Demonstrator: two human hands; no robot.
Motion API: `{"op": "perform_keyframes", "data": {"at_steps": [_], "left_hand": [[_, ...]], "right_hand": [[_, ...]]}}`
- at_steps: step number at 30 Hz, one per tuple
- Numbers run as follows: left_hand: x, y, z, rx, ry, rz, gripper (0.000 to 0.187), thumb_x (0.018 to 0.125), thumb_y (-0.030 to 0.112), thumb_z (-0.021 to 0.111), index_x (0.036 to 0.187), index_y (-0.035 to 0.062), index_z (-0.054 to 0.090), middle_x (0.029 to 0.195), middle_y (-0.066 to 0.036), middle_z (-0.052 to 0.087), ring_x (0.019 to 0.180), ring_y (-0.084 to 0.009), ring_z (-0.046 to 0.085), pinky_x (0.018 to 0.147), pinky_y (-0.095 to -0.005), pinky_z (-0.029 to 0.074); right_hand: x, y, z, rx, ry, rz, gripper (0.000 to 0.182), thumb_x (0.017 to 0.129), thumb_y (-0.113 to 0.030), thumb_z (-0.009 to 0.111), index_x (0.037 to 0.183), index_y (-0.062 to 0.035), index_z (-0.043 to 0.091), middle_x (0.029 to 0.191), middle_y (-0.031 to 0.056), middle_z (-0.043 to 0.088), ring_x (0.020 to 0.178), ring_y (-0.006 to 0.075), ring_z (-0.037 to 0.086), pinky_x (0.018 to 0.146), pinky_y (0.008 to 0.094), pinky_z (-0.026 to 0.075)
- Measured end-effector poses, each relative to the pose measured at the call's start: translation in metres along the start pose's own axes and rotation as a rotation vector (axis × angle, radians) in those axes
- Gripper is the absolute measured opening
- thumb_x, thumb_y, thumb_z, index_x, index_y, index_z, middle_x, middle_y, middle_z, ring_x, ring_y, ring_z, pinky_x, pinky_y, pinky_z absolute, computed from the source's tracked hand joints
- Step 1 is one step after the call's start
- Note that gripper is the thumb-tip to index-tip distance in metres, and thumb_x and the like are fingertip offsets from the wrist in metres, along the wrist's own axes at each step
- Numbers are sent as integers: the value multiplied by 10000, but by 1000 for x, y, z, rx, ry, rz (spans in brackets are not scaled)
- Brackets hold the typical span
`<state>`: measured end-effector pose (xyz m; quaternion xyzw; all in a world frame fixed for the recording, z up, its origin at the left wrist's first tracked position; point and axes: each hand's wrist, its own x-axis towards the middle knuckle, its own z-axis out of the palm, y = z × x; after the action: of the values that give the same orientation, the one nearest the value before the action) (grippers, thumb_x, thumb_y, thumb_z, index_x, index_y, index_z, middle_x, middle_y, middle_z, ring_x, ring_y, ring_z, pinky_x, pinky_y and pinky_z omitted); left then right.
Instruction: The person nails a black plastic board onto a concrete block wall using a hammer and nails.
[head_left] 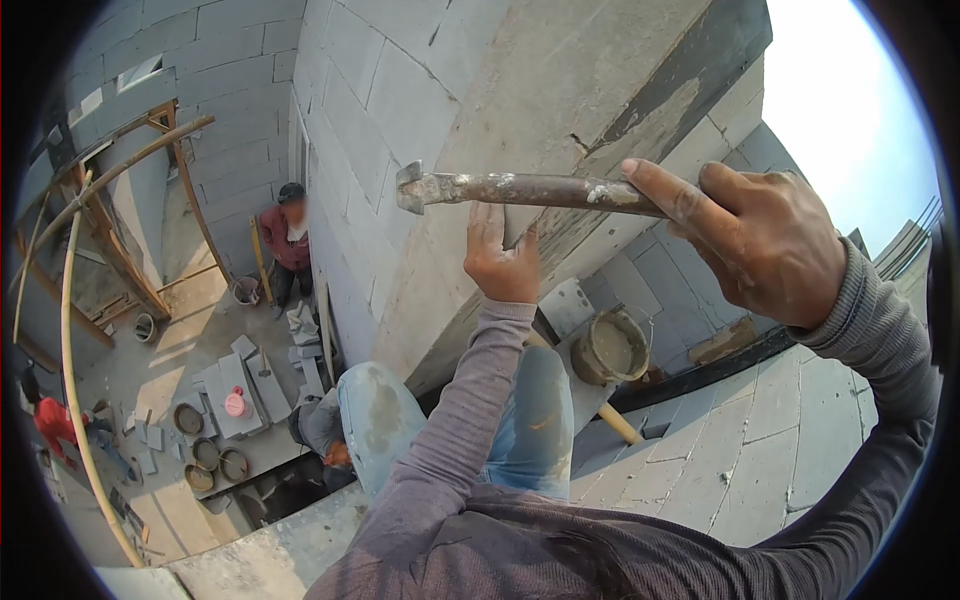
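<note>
My right hand is wrapped round the dark, worn handle of a hammer, its index finger lying along the handle. The hammer's scuffed metal head points left, in front of the block wall. Just below the handle, my left hand rests against the grey, plaster-smeared face of the wall. Its fingers point upward and the thumb stands apart from them. Part of the left fingertips is hidden behind the handle, and I see nothing held in that hand.
A bucket of grey mix stands right of my knees. Far below on the left are people, stacked blocks, round pans and a pink container. Bamboo poles and a wooden frame rise there.
</note>
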<state>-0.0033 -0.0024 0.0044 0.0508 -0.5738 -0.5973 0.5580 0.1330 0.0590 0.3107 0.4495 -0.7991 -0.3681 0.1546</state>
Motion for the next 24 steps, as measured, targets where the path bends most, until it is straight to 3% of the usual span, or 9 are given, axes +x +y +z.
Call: {"op": "perform_keyframes", "data": {"at_steps": [2, 6, 8, 10, 12, 14, 18, 20, 24], "left_hand": [[-3, -2, -7, -16, -154, -204, 465, 776, 203, 896, 1141, -40, 739, 1200, -220, 719, 1101, -358, 716, 958, -398, 565], [0, -8, -4, -31, -102, -50, 427, 772, 204, 903, 1081, -45, 746, 1163, -197, 737, 1041, -350, 735, 937, -387, 567], [4, -5, -1, -67, -32, -30, 446, 788, 218, 890, 1103, -57, 734, 1171, -187, 738, 1058, -338, 732, 940, -381, 562], [-1, -28, -5, -26, -246, 30, 582, 850, 185, 806, 1365, -13, 623, 1361, -239, 635, 1265, -394, 619, 1016, -442, 516], [20, 9, -12, 103, -301, 275, 600, 946, 175, 713, 1479, -18, 515, 1486, -253, 537, 1377, -398, 530, 1106, -477, 449], [27, 24, -15, 297, -355, 445, 510, 1013, 171, 629, 1448, -71, 519, 1462, -245, 563, 1354, -412, 547, 1119, -504, 434], [18, 0, 2, 290, -231, 506, 563, 1052, 250, 601, 1376, -197, 495, 1397, -339, 568, 1310, -416, 582, 1051, -446, 504], [15, -12, -4, 366, -237, 299, 596, 1049, 289, 617, 1312, -237, 517, 1334, -374, 591, 1231, -371, 646, 980, -389, 542], [11, -6, -6, 434, -185, 254, 608, 1030, 296, 658, 1305, -230, 522, 1268, -337, 638, 1112, -309, 678, 939, -347, 546]], "right_hand": [[-6, 1, 11, -122, -275, 112, 553, 983, -177, 662, 1507, -102, 500, 663, 32, 525, 458, 83, 394, 386, 284, 350], [-41, -20, 24, 57, -192, 155, 556, 970, -174, 679, 1485, -62, 505, 727, 75, 602, 514, 113, 524, 431, 300, 441], [-85, -55, 81, 502, 216, 351, 598, 872, 50, 672, 1449, -16, 531, 798, 135, 656, 547, 168, 600, 461, 331, 509], [-115, -122, 143, 716, 556, 598, 530, 849, 90, 679, 1365, 28, 575, 881, 163, 693, 606, 255, 648, 576, 381, 558], [-158, -200, 202, 825, 572, 951, 450, 855, 66, 680, 1296, 34, 596, 892, 168, 708, 678, 325, 693, 643, 396, 560], [-199, -280, 256, 1010, 206, 1495, 296, 887, -9, 672, 1180, 17, 639, 894, 178, 725, 736, 346, 721, 668, 384, 560], [-267, -419, 396, 956, -452, 2007, 216, 906, -196, 674, 1043, -30, 682, 939, 215, 735, 841, 417, 715, 764, 486, 566], [-272, -445, 448, 967, -509, 2147, 218, 904, -197, 667, 1052, -39, 689, 947, 219, 736, 867, 421, 715, 785, 508, 562], [-263, -470, 518, 987, -719, 2358, 236, 923, -184, 628, 1118, -64, 689, 1042, 222, 725, 987, 418, 698, 857, 517, 553]]}}
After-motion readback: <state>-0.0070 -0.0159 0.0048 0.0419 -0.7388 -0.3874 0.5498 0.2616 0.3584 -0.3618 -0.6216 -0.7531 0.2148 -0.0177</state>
